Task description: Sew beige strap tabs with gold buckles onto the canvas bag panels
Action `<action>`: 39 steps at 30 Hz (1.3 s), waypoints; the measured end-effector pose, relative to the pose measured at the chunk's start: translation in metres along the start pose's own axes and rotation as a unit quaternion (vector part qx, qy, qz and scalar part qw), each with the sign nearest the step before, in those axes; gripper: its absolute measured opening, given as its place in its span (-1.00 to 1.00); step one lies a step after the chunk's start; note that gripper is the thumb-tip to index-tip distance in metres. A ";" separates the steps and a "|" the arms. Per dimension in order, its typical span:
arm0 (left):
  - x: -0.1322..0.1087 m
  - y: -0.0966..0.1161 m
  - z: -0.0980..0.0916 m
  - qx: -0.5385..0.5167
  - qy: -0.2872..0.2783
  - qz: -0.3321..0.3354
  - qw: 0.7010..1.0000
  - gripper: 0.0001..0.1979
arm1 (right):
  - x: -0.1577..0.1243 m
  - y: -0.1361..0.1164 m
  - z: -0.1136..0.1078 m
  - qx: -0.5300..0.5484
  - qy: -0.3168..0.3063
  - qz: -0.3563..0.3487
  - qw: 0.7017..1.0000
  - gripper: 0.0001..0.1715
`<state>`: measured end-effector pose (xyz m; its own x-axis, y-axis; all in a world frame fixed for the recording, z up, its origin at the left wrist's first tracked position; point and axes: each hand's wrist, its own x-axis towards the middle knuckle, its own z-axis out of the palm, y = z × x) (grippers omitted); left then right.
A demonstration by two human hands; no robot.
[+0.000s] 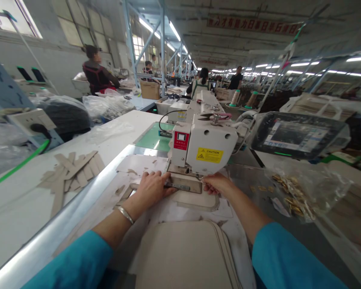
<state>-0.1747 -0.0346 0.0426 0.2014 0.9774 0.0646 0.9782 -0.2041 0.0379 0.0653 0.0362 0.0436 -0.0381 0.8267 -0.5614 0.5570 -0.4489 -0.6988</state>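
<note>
Beige panel (189,195) sits under the sewing machine (203,150), at 12 o'clock from the 2 hands: left hand (152,186) flat on it, right hand (215,184) pinching its edge (stitching apparently underway, finished pieces unseen).

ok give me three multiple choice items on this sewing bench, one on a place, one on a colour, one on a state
1. Where do the loose beige strips lie?
A. left of the sewing machine
B. on the touchscreen
C. on the machine head

2. What colour is the caution label on the sewing machine?
A. blue
B. yellow
C. green

3. How is the left hand placed?
A. raised in the air
B. inside the plastic bag
C. flat on the beige piece at the machine

Key: 1 A, they sit on the white table to the left; 2 B, yellow with black print; 3 C, palm down beside the right hand.
</note>
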 end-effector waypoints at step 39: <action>-0.031 0.088 -0.015 -0.105 -0.098 0.233 0.962 -0.64 | 0.000 0.076 -0.094 0.043 0.077 0.010 0.996 -0.92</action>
<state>-0.0959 -0.0837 0.0588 0.6409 0.7648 -0.0659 0.7522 -0.6087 0.2523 0.1860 0.0339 0.0321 0.1045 0.8563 -0.5059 0.4824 -0.4884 -0.7271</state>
